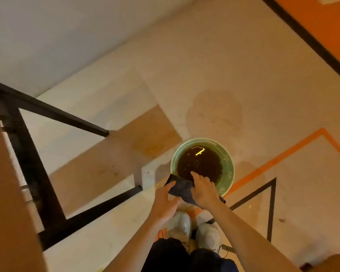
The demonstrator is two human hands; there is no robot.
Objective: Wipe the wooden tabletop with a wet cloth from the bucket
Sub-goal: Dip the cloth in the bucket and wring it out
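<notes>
Your hands hold the cloth over the bucket's near rim.
Desk edge far left; green bucket of dark water on the floor; dark cloth pinched by your left hand, right hand closed on it.

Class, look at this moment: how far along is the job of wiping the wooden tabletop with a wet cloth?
Early stage. Done: the dark cloth is in both hands, left hand and right hand, at the near rim of the green bucket of dark water. In hand: handling the cloth there; whether it is wet cannot be told. Left: carrying it to the wooden tabletop and wiping.
</notes>
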